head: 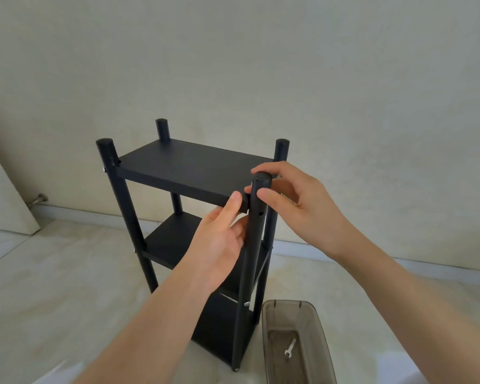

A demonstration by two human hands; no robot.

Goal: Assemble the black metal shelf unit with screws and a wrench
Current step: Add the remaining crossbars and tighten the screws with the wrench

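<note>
Three shelves already sit between the four posts of the black shelf unit, which stands upright on the pale floor against the wall. Silver screw heads show at the top-left corner, at the middle shelf's left post and low on the near right post, so those joints look fastened.

At the top shelf's near right corner the work is unfinished. The near right post shows an empty hole just below the shelf edge, with no screw in it. The left hand, at 7 o'clock from that corner, holds the shelf's corner with its thumb on the front edge and fingers curled beneath. The right hand, at 3 o'clock from the post, has its grip closed on the post's capped top, fingers wrapped round it.

Judging from this, the step is lining the hole up with the shelf corner. A screw must still go in and be tightened. The small wrench lies untouched in the clear bin at 5 o'clock from the unit; whether spare screws are there I cannot tell.
</note>
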